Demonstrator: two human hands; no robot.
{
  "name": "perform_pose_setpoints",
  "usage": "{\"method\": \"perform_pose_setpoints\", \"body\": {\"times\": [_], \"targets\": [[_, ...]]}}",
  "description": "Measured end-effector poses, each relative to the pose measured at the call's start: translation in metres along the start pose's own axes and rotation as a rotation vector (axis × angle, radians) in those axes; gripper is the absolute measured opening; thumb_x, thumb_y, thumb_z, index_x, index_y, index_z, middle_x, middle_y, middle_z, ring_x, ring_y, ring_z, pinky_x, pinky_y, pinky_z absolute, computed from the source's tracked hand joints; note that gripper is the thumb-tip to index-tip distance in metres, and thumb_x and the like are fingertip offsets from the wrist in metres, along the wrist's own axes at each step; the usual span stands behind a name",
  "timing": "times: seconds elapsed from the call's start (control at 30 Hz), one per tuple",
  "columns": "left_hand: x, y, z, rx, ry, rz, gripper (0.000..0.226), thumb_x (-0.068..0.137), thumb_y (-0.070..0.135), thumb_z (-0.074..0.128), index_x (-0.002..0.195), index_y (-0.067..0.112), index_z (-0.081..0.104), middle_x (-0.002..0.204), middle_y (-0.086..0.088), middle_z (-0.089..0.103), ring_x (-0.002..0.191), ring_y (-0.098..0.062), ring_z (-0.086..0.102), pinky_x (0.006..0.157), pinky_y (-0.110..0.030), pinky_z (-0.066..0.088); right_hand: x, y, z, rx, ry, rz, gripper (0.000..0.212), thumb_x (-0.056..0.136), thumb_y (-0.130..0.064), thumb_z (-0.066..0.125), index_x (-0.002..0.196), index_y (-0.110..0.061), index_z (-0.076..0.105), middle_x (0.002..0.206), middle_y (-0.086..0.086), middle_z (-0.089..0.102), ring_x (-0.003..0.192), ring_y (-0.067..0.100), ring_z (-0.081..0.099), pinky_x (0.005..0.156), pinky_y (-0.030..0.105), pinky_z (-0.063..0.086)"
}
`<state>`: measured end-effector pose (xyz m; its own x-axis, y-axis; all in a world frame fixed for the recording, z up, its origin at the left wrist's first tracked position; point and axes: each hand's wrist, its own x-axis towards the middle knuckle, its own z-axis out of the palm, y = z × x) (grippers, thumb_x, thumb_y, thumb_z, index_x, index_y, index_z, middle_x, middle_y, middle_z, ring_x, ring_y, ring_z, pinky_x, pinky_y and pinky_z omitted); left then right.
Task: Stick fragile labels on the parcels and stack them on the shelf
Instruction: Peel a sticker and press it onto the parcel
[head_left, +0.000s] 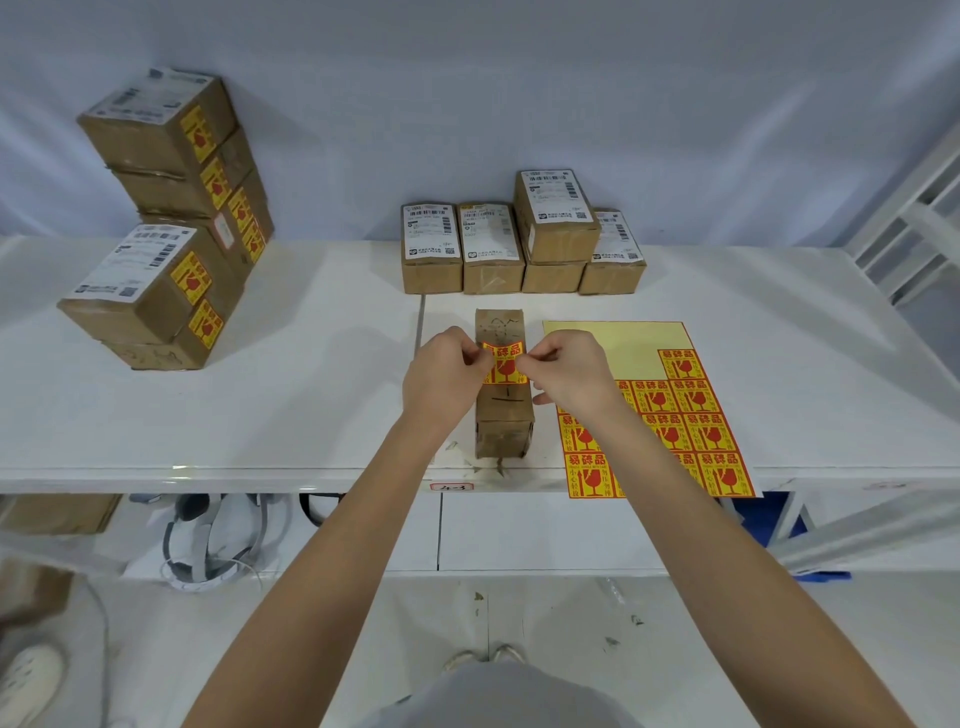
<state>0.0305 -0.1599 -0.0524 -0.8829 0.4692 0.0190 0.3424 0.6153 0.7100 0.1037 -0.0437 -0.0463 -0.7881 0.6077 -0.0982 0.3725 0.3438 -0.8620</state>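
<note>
Here the left hand (445, 375) and the right hand (566, 370) each pinch one side edge of a red-and-yellow fragile label (505, 364), held just over the upper face of a brown parcel (504, 410) that stands near the front edge of the white shelf (311, 395); whether the label already touches the cardboard cannot be told. To do this step well, the label should probably be kept taut and square to the parcel's edges, laid down from one side, then smoothed flat so that no crease or bubble forms. Just right of the parcel lies the label sheet (660, 415), its upper part already bare backing; about ten labels show on it, the right forearm hiding part of several. At the back stand five unlabelled parcels (519, 244), one resting on another. At the left are the labelled stacks (171, 218), where six fragile labels can be counted; the exact number of boxes is unclear.
</note>
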Motion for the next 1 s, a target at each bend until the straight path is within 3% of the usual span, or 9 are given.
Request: {"method": "perform_pose_setpoints", "body": {"times": [0.2, 0.4, 0.5, 0.6, 0.7, 0.87, 0.93, 1.0], "targets": [[-0.001, 0.001, 0.0, 0.015, 0.008, -0.002, 0.018, 0.093, 0.026, 0.054, 0.094, 0.008, 0.057, 0.085, -0.001, 0.057, 0.078, -0.016, 0.053, 0.066, -0.028, 0.041, 0.002, 0.001, 0.002, 0.005, -0.012, 0.009, 0.007, 0.08, -0.007, 0.063, 0.077, -0.001, 0.065, 0.065, 0.004, 0.053, 0.066, 0.018, 0.057, 0.061, 0.04, 0.059], [-0.001, 0.001, 0.0, 0.032, 0.006, -0.006, 0.021, 0.094, 0.027, 0.053, 0.099, 0.008, 0.058, 0.088, -0.002, 0.058, 0.079, -0.016, 0.054, 0.066, -0.029, 0.044, 0.004, 0.011, 0.001, 0.039, 0.001, 0.002, 0.027, 0.084, -0.015, 0.068, 0.078, -0.014, 0.042, 0.073, 0.008, 0.048, 0.071, 0.022, 0.058, 0.048, 0.026, 0.054], [0.0, 0.0, 0.001, 0.048, 0.002, -0.008, 0.023, 0.095, 0.029, 0.051, 0.101, 0.008, 0.057, 0.09, -0.003, 0.06, 0.079, -0.017, 0.055, 0.067, -0.029, 0.045, 0.001, 0.016, 0.001, 0.057, -0.009, -0.087, 0.018, 0.086, -0.018, 0.066, 0.093, -0.015, 0.05, 0.074, 0.009, 0.056, 0.069, 0.023, 0.06, 0.058, 0.032, 0.057], [0.0, 0.0, 0.002, 0.075, 0.002, -0.005, 0.024, 0.096, 0.03, 0.05, 0.101, 0.008, 0.057, 0.09, -0.005, 0.061, 0.078, -0.018, 0.056, 0.067, -0.03, 0.047, -0.004, 0.021, 0.003, -0.142, 0.024, -0.242, 0.024, 0.091, -0.024, 0.059, 0.115, -0.022, 0.061, 0.082, 0.004, 0.061, 0.073, 0.016, 0.059, 0.07, 0.031, 0.053], [0.0, -0.002, 0.002, 0.087, 0.001, -0.012, 0.025, 0.096, 0.03, 0.05, 0.101, 0.007, 0.056, 0.088, -0.005, 0.06, 0.077, -0.018, 0.056, 0.064, -0.028, 0.044, -0.01, 0.024, 0.006, -0.381, 0.034, -0.346, 0.036, 0.097, -0.034, 0.047, 0.132, -0.03, 0.053, 0.098, 0.002, 0.059, 0.084, 0.013, 0.059, 0.066, 0.027, 0.048], [-0.005, 0.0, 0.004, 0.127, 0.086, -0.069, 0.034, 0.093, 0.037, 0.053, 0.107, 0.007, 0.047, 0.094, -0.004, 0.052, 0.079, -0.02, 0.055, 0.061, -0.03, 0.04, -0.015, 0.031, 0.005, -0.447, -0.018, -0.33, 0.043, 0.1, -0.04, 0.036, 0.143, -0.034, 0.037, 0.111, 0.004, 0.06, 0.098, 0.017, 0.059, 0.069, 0.028, 0.048], [-0.01, -0.007, 0.005, 0.112, 0.167, 0.049, 0.035, 0.094, 0.036, 0.051, 0.118, 0.011, 0.047, 0.107, -0.006, 0.052, 0.087, -0.021, 0.056, 0.066, -0.032, 0.045, -0.016, 0.031, 0.005, -0.436, -0.035, -0.327, 0.044, 0.1, -0.04, 0.034, 0.144, -0.034, 0.033, 0.118, 0.005, 0.06, 0.103, 0.018, 0.059, 0.074, 0.031, 0.05], [-0.019, -0.019, 0.012, 0.118, 0.148, 0.244, 0.045, 0.094, 0.044, 0.042, 0.133, 0.02, 0.047, 0.126, -0.011, 0.048, 0.111, -0.026, 0.051, 0.084, -0.036, 0.047, -0.016, 0.033, 0.006, -0.403, -0.046, -0.336, 0.045, 0.1, -0.039, 0.034, 0.145, -0.032, 0.032, 0.123, 0.005, 0.059, 0.106, 0.019, 0.058, 0.079, 0.034, 0.051]]}}
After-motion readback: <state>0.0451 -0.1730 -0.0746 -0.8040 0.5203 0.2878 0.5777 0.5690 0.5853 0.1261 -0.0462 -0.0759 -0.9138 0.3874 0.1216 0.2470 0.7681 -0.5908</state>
